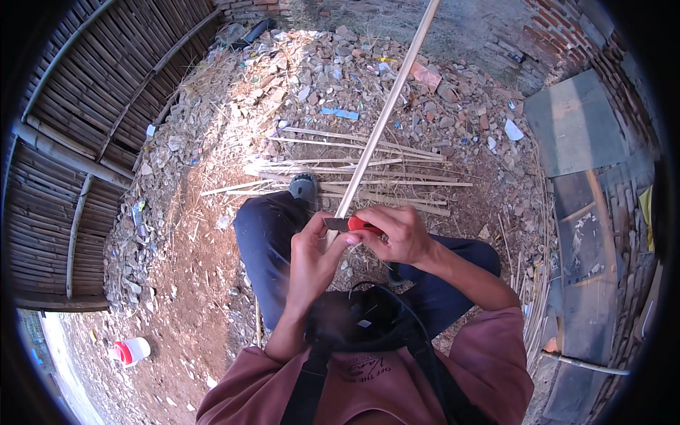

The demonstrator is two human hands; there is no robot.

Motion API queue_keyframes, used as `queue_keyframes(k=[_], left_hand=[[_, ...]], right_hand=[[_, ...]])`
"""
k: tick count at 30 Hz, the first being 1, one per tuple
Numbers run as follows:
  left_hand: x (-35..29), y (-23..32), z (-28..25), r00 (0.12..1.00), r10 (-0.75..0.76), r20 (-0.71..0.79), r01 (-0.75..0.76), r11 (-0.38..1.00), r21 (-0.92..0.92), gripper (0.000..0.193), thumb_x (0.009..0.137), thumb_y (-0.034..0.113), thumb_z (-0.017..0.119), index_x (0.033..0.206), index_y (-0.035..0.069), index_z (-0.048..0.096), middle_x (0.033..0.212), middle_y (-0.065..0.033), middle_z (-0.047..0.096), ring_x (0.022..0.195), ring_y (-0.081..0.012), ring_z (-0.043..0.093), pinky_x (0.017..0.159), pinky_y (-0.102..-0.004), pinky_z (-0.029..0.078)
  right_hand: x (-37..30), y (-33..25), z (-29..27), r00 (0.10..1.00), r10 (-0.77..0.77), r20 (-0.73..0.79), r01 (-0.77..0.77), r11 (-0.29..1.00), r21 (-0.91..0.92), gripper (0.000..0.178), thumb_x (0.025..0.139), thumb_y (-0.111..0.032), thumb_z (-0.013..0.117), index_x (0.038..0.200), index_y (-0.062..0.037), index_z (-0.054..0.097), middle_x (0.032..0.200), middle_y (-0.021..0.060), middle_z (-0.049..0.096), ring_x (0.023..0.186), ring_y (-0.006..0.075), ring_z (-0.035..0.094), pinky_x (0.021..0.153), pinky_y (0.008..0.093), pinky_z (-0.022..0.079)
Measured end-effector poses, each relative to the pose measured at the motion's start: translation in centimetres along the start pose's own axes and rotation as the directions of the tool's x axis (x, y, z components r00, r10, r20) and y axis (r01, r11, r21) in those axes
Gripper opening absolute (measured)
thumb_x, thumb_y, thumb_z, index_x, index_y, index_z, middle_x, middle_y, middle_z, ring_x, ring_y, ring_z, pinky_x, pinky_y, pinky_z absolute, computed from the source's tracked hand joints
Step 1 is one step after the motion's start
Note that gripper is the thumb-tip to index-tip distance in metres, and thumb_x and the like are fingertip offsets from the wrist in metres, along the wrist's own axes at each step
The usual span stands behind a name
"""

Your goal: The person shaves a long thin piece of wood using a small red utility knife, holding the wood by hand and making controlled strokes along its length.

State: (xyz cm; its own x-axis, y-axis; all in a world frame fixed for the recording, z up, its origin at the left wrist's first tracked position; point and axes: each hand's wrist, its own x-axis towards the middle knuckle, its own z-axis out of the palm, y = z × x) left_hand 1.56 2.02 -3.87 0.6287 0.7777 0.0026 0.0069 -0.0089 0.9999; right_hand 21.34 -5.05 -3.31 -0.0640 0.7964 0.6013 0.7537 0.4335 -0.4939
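A long pale strip, seemingly split bamboo, slants up and away from my hands toward the far wall. Its near end sits in my left hand, with thumb and fingers closed around it. In my right hand is a red-handled knife. Its short, wide blade lies across the strip near that end, pointing left. Both thumbs come close together just below the blade. Beyond my feet, several similar strips lie spread on the ground.
Rubble and litter cover the ground toward the brick wall. A slatted bamboo panel stands at the left. Boards lean at the right. A red-and-white container rests on the dirt at lower left.
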Motion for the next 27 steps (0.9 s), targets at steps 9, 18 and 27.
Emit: queue_keyframes(k=[9,18,27], left_hand=[[0.3,-1.7,-0.1,0.999,-0.019,-0.030,0.022,0.995,0.101,0.025,0.100,0.018,0.079,0.114,0.000,0.067,0.099,-0.0011,0.074,0.091,-0.0031,0.063,0.077,-0.0221,0.050],[0.7,-0.6,0.8,0.995,0.036,-0.091,-0.019,0.983,0.184,0.026,0.102,0.021,0.077,0.113,-0.002,0.070,0.084,0.0052,0.067,0.076,-0.0006,0.050,0.064,-0.0209,0.042],[1.0,1.2,1.0,0.980,0.075,-0.182,0.007,0.912,0.409,0.047,0.097,0.035,0.083,0.079,0.001,0.056,0.059,0.0037,0.042,0.060,-0.0051,0.033,0.051,-0.0300,0.029]], right_hand=[[-0.4,0.1,0.8,0.996,0.027,-0.079,-0.028,1.000,-0.008,0.027,0.095,-0.028,0.081,0.108,-0.0058,0.072,0.088,0.0067,0.076,0.066,0.0234,0.075,0.051,0.0357,0.055],[-0.2,-0.3,0.5,0.991,0.093,-0.094,-0.098,0.994,-0.047,0.031,0.094,-0.032,0.083,0.106,-0.0054,0.073,0.087,0.0076,0.077,0.065,0.0228,0.075,0.051,0.0350,0.055],[0.1,-0.3,0.5,0.986,0.105,-0.132,-0.113,0.992,-0.059,0.029,0.093,-0.028,0.083,0.107,-0.0049,0.073,0.089,0.0080,0.078,0.066,0.0230,0.075,0.052,0.0347,0.056]])
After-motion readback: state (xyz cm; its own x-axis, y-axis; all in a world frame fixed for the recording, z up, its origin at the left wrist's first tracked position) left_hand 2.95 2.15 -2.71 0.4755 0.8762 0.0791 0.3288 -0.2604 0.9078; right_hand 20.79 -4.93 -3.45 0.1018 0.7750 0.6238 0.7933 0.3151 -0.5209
